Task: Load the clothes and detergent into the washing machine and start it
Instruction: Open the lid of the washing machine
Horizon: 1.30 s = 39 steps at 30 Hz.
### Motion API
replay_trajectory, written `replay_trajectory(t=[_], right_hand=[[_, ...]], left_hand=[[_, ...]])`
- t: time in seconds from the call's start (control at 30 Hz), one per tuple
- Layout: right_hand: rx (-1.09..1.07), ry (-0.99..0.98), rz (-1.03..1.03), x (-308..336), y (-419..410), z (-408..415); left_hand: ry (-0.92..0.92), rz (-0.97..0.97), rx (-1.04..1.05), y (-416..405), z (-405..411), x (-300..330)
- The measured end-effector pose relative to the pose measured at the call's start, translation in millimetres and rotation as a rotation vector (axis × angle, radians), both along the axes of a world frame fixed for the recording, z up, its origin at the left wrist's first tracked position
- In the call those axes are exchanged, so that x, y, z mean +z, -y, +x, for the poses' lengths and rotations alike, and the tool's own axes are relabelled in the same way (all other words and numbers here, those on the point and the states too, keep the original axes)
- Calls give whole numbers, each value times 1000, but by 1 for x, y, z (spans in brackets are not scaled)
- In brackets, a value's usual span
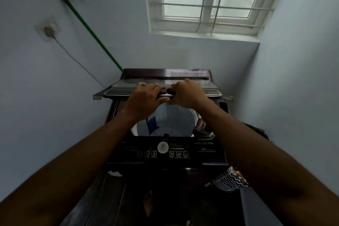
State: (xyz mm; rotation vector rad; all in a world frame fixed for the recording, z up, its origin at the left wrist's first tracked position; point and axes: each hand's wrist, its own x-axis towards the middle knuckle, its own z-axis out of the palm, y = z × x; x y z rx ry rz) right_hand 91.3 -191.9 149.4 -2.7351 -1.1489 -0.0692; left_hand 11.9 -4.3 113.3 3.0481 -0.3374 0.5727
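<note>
A slip is judged the main risk: the folding lid [163, 86] of the top-load washing machine [165, 150] is held half raised over the open drum [165, 124], and could drop if released. Its front edge is gripped by the left hand [145, 97] and right hand [187, 95], both curled tight, nearly touching. Patterned cloth [229, 180] is seen beside the machine

Dark floor [110, 198], narrow strip between pale walls: carries dark top-loading washing machine [166, 159], lid raised; patterned zigzag cloth [229, 180] beside machine's right side, support unclear; one bare foot [148, 205] on floor
</note>
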Motion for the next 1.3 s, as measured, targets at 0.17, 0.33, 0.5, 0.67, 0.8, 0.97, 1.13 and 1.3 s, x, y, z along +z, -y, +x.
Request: replay_trajectory(t=[0.17,0.33,0.5,0.67,0.8,0.97,1.13,1.3], right_hand=[[51,145,124,-10,4,3],[27,468,317,-16,0,7],[16,539,280,-2,-9,32],[-39,483,296,11,-21,59],[-31,462,291,25,-26,77],[-74,393,323,46,-37,103],[-116,387,379,53,-51,127],[-159,376,360,59,-66,153]], left_hand=[[70,-33,61,4,23,20],[180,-15,73,-3,46,42],[284,63,192,-4,74,69],[280,-40,341,2,102,85],[378,-142,198,2,111,88],[436,-249,64,0,119,81],[325,-157,76,-9,143,93],[280,-164,55,-21,171,110]])
